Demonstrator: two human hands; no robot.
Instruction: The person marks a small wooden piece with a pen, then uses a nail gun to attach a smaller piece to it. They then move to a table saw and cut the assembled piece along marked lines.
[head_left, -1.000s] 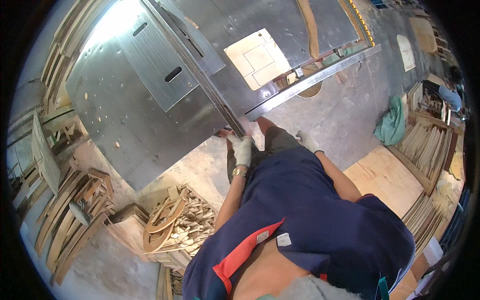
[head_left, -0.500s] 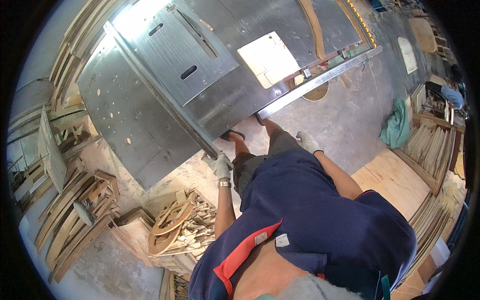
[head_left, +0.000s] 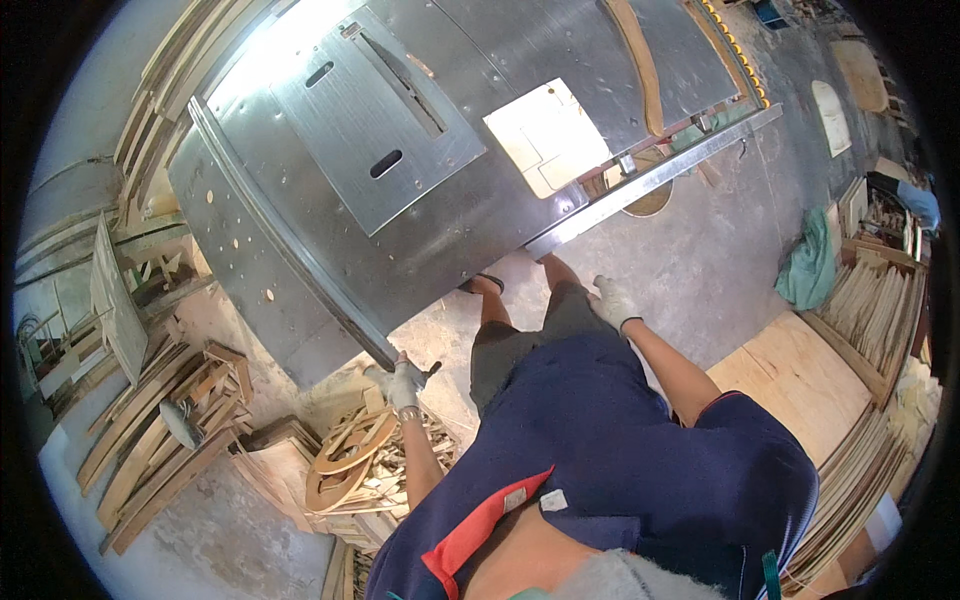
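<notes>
A table saw with a dark metal top [head_left: 420,215] stands in front of me. Its long metal rip fence [head_left: 290,245] lies across the left part of the top. At the fence's near end, my left hand [head_left: 402,388], in a pale work glove, is closed around the end. A short black lever [head_left: 432,372] sticks out beside that hand. My right hand [head_left: 613,303], gloved too, hangs by my right thigh with loosely bent fingers and nothing in it. A pale square board with drawn lines [head_left: 548,138] rests on the saw top, right of the blade slot.
A metal rail [head_left: 650,185] runs along the saw's near right edge. A curved wooden strip [head_left: 636,65] lies on the top. Wood offcuts [head_left: 375,450] and curved pieces [head_left: 140,450] pile at left. Plywood [head_left: 795,385], a green cloth [head_left: 808,260] and stacked strips [head_left: 875,315] are at right.
The rip fence has shifted left across the saw top, and my left hand has moved left with its near end. My right hand has come slightly lower, by my thigh.
</notes>
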